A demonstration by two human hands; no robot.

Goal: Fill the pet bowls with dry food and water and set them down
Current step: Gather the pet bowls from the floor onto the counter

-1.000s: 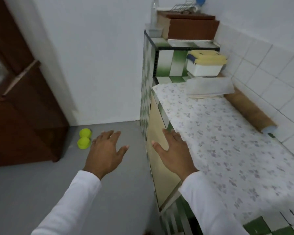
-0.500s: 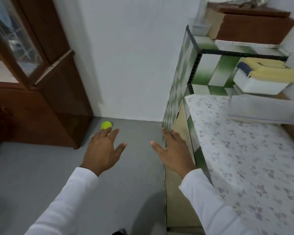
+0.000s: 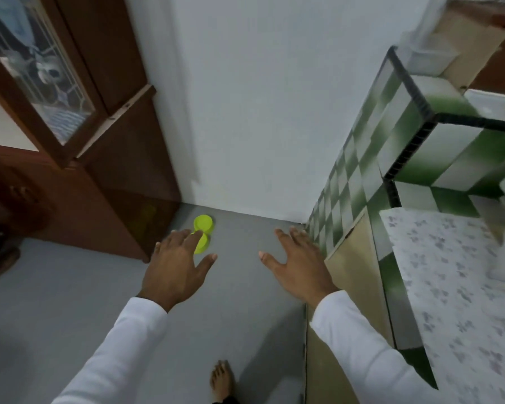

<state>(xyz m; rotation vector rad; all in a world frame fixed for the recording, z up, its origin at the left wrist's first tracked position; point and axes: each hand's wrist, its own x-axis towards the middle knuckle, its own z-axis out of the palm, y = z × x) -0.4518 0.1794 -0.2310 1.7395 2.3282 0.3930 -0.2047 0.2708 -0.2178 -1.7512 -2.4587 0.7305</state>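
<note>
The pet bowls [image 3: 203, 231] are bright lime green and round, and we count two of them side by side and touching on the grey floor [image 3: 70, 301], close to the foot of the dark wooden cabinet [image 3: 105, 182] and near the white wall [image 3: 245, 97]. The nearer bowl is partly hidden behind our left hand [image 3: 178, 265], so we cannot tell what either holds. We see two hands, both in white sleeves, palms down with fingers spread and straight, holding nothing; the right hand [image 3: 299, 263] hovers just beside the green-and-white tiled counter [image 3: 362, 158]. One bare foot [image 3: 222, 380] stands on the floor below.
</note>
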